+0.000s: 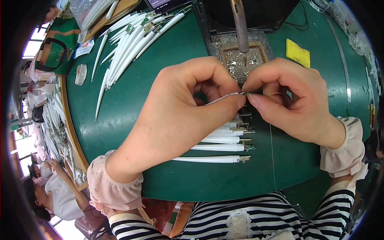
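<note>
Left hand (180,108): closed in a pinch on a thin white wire (222,97), thumb and forefinger meeting at its tip
Right hand (294,102): pinched shut on the other end of the joint, a fine solder wire (274,93) peeping out at 3 o'clock of its fingertips
Where the work sits: dead centre of the green mat (160,80), just below the soldering iron (240,28) — its tip hangs at 12 o'clock over the hands
Row of white tubes (218,149): at 6 o'clock of the fingertips, lying side by side, small circuit boards on their right ends
Pile of white tubes (128,48): at 10 o'clock, fanned loosely
Doing it well, as I judge it: keep both pinches close to the joint, steady the wrists on the mat, and hold fingers clear of the hot tip
Yellow sponge (298,53): square, at 2 o'clock
Clear plastic bag (90,12): at 11 o'clock, holding more tubes
Small white-and-blue packet (85,48): flat, at 10 o'clock by the mat edge — print too small to tell
</note>
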### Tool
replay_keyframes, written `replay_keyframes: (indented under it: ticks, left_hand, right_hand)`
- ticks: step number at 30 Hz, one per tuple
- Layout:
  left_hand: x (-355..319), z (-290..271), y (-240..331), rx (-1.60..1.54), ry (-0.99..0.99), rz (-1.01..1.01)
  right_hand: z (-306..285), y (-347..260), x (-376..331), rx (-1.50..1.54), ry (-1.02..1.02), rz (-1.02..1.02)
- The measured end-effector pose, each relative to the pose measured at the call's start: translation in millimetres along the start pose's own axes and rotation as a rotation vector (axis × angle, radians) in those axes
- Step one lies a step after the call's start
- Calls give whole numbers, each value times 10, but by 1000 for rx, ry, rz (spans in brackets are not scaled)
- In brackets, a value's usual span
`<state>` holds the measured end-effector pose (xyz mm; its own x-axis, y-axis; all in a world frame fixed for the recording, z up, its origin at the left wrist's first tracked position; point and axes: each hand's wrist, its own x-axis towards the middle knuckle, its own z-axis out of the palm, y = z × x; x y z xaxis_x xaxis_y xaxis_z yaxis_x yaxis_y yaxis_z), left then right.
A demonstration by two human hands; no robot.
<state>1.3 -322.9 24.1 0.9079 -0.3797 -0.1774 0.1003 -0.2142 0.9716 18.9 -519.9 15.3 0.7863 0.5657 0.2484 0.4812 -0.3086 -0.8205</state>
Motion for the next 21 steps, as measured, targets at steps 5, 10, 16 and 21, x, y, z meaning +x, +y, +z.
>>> replay_keyframes:
  ticks: [5, 10, 16, 21]
  left_hand:
    - [-10, -23, 12, -88, -63, -46]
    - [-4, -62, 39, -325, -123, -205]
    - [-8, -47, 48, -379, -107, -229]
    - [0, -45, 34, -343, -14, -187]
  right_hand:
    - [11, -1, 12, -155, 44, -214]
    - [29, 53, 31, -285, 116, -483]
    - [22, 61, -25, -130, 61, -367]
    - [-13, 36, -71, 213, 10, -51]
